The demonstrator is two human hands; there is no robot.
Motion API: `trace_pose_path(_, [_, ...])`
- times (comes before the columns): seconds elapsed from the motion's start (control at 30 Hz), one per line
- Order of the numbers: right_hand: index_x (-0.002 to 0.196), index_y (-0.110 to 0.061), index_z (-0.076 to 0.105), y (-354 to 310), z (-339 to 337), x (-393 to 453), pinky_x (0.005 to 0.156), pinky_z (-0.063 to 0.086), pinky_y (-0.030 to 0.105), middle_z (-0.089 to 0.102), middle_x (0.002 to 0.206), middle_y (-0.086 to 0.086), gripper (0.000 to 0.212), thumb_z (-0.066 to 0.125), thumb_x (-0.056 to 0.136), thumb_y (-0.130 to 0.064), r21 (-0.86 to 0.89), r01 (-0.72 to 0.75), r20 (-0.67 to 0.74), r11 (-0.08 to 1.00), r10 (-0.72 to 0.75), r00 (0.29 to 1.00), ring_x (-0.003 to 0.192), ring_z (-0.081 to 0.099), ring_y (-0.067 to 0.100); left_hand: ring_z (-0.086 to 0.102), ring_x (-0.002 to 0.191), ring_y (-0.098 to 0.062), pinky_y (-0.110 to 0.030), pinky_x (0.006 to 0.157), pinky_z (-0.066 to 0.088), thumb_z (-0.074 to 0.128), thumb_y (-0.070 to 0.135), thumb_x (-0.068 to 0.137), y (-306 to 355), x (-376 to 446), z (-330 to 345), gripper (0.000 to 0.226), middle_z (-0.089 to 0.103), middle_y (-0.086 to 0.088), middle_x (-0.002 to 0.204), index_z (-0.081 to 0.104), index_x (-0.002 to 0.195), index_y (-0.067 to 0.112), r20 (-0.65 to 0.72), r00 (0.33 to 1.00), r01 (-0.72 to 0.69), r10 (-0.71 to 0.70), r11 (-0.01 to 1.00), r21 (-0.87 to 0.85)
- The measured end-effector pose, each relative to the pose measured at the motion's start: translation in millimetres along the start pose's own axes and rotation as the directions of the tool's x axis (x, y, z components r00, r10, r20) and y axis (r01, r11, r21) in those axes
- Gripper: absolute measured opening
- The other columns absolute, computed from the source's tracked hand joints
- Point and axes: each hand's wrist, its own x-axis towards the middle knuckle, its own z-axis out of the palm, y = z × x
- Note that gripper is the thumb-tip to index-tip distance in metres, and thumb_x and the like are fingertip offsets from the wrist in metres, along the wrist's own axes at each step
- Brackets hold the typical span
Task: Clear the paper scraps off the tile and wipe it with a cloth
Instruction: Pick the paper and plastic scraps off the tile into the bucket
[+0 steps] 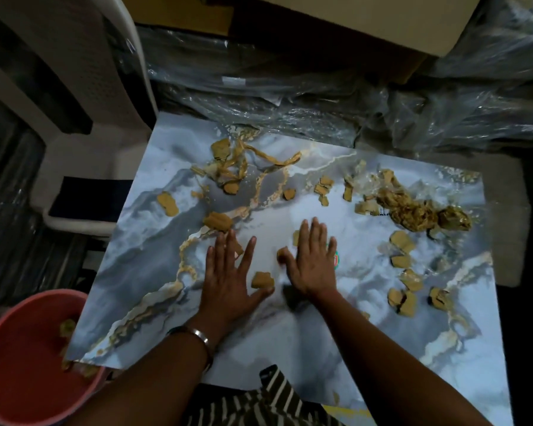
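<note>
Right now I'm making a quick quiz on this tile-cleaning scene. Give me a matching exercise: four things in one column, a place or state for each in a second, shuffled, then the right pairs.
Things:
1. left hand
2. crumpled brown paper wad
3. pink bucket
4. white plastic chair

Places or states:
A. below the marble-pattern tile's near left corner, a few scraps inside
B. flat on the tile, fingers spread, metal bangle at the wrist
C. beyond the tile's far left edge
D. lying on the tile's far right part

Pairs: 1-B, 2-D, 3-A, 4-C
</note>
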Motion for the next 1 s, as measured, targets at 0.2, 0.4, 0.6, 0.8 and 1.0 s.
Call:
trace_pose_path(0.2, [0.167, -0.017, -0.002, -36, -12, 30, 0.13, -0.002, 0.054, -0.002, 0.176, 0.007, 0.079, 0.025, 0.107, -0.061, 0.166, 0.2, -0.027, 0.965, -0.199, 0.98, 0.162, -0.008, 0.026, -0.01, 0.158, -0.042, -0.064, 0.124, 0.013, 0.039, 0.064, 0.098, -28, 50, -11, 0.088, -0.008, -0.021, 0.171, 0.004, 0.166, 0.02, -0.121, 0.993, 0.002, -0.008, 0.998, -0.057])
trace_pose_path(0.4, [0.167, -0.013, -0.002, -3, -44, 109, 0.128, 0.004, 0.062, -0.005, 0.174, 0.02, 0.089, 0.033, 0.104, -0.067, 0.258, -0.128, -0.098, 0.957, 0.158, 0.983, 0.161, -0.006, 0.037, -0.01, 0.158, -0.041, -0.062, 0.126, 0.005, 0.045, 0.078, 0.089, -88, 66, -29, 0.107, -0.012, -0.021, 0.17, -0.007, 0.164, 0.023, -0.175, 0.878, 0.39, -0.446, 0.877, -0.281])
trace_pose_path(0.6, [0.164, -0.043, -0.003, -28, -60, 187, 0.122, -0.007, 0.071, -0.01, 0.174, 0.016, 0.085, 0.032, 0.096, -0.08, 0.246, -0.166, -0.013, 0.955, 0.175, 0.985, 0.161, -0.011, 0.036, -0.01, 0.158, -0.037, -0.058, 0.127, 0.005, 0.051, 0.075, 0.091, -166, 127, -55, 0.106, -0.011, -0.017, 0.171, -0.014, 0.162, 0.032, -0.049, 0.907, 0.366, -0.419, 0.839, -0.402])
trace_pose_path(0.8, [0.157, -0.056, 0.021, -92, -60, 229, 0.115, -0.004, 0.082, 0.02, 0.17, 0.011, 0.084, 0.032, 0.083, -0.094, 0.142, 0.006, 0.03, 0.99, -0.01, 0.999, 0.16, 0.004, 0.04, -0.02, 0.158, -0.029, -0.049, 0.126, -0.009, 0.044, 0.076, 0.092, -162, 199, -69, 0.099, -0.015, -0.008, 0.172, -0.018, 0.161, 0.038, 0.055, 0.982, 0.187, -0.179, 0.924, -0.333])
trace_pose_path(1.0, [0.16, -0.049, 0.025, -135, -40, 250, 0.115, 0.001, 0.082, 0.016, 0.169, 0.014, 0.069, 0.036, 0.096, -0.075, 0.027, 0.254, 0.135, 0.967, -0.256, 0.957, 0.16, 0.002, 0.04, -0.012, 0.16, -0.028, -0.042, 0.127, -0.007, 0.031, 0.068, 0.088, -142, 247, -68, 0.096, -0.003, -0.006, 0.174, -0.001, 0.165, 0.02, 0.104, 0.988, -0.087, 0.114, 0.968, -0.234])
